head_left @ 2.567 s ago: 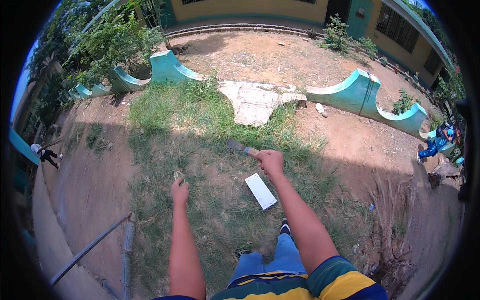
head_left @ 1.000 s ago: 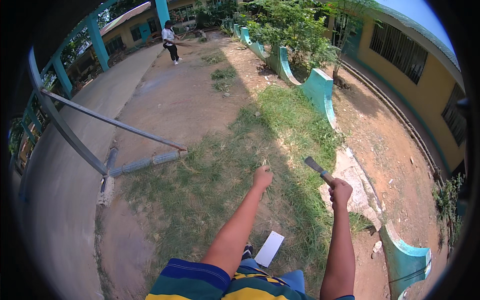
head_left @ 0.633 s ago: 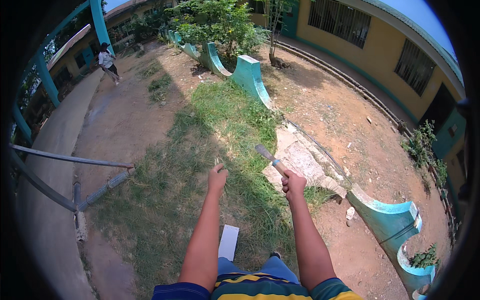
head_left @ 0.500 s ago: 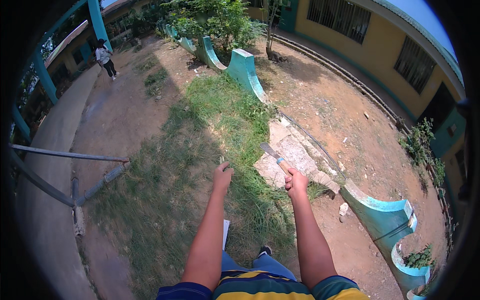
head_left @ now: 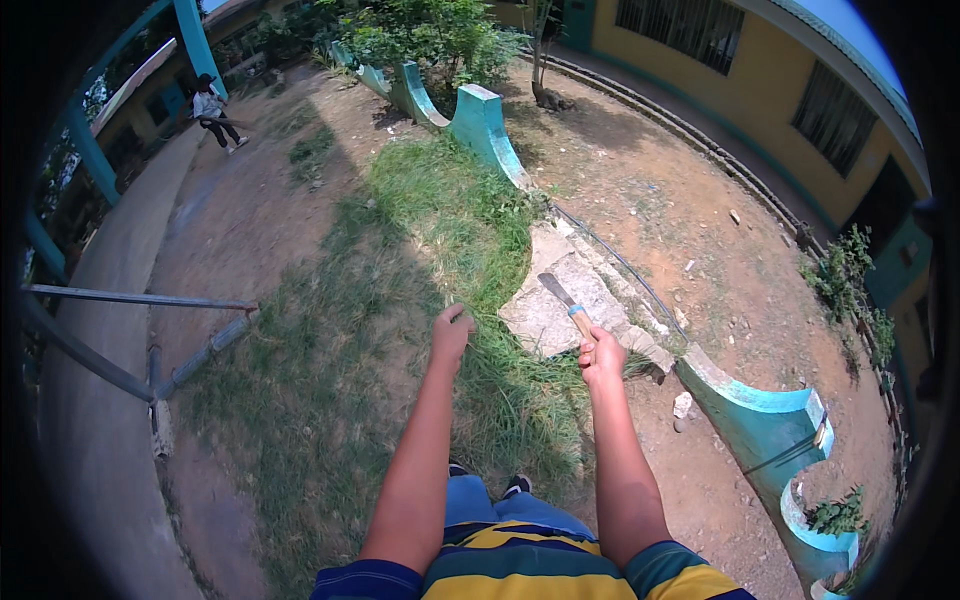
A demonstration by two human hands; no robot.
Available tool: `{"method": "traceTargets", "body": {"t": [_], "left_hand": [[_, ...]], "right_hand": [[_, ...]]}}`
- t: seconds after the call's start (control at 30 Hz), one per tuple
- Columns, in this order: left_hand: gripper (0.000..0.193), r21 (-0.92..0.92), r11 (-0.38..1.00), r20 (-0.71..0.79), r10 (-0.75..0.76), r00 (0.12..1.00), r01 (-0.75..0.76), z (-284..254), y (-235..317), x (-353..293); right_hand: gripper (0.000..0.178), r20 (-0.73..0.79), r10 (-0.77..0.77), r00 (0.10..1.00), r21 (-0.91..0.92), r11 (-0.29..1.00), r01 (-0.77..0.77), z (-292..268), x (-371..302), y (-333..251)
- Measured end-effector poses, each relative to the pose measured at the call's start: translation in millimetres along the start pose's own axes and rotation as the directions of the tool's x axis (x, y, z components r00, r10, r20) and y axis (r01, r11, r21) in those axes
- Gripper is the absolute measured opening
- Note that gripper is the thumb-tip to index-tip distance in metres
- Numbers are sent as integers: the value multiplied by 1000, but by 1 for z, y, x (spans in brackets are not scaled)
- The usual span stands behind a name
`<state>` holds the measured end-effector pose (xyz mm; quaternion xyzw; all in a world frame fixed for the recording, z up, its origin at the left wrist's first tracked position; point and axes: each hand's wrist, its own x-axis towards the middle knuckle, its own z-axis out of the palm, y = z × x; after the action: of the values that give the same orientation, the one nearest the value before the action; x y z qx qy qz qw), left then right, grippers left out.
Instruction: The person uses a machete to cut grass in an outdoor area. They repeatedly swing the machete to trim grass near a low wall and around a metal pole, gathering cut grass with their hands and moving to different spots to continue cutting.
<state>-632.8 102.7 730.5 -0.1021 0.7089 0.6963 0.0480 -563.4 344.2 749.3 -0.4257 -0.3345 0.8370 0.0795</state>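
My right hand [head_left: 601, 354] is wrapped round the wooden handle of a knife with a blue band [head_left: 558, 290]. Its dark blade points up and to the left, over a pale broken slab [head_left: 565, 312] that lies on the ground. To the left, my left hand [head_left: 452, 335] is held over the grass [head_left: 400, 310] with its fingers curled in. A thin pale tip shows above those fingers, too small to name. Both forearms reach forward, apart from each other.
A low turquoise wall with curved dips [head_left: 752, 425] runs along the right, broken at the slab. Metal pipes [head_left: 205, 360] stand at the left beside a concrete path [head_left: 95, 400]. Far left, another person [head_left: 212, 112] holds something long. A yellow building [head_left: 745, 95] stands behind.
Both hands have shifted slightly, the right one a little to the right with the knife. A white strip beside my left forearm is out of sight. The far person has changed stance.
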Motion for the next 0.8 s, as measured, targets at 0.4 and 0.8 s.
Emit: {"method": "traceTargets", "body": {"t": [0.4,0.8], "left_hand": [[49,88,996,-50,-27,998,31,-42,-16,-16],[51,137,988,34,-82,996,76,-66,-31,-16]], "right_hand": [[14,36,7,999,47,999,-9,17,-11,25],[16,-14,-97,995,46,994,97,-10,-38,37]]}}
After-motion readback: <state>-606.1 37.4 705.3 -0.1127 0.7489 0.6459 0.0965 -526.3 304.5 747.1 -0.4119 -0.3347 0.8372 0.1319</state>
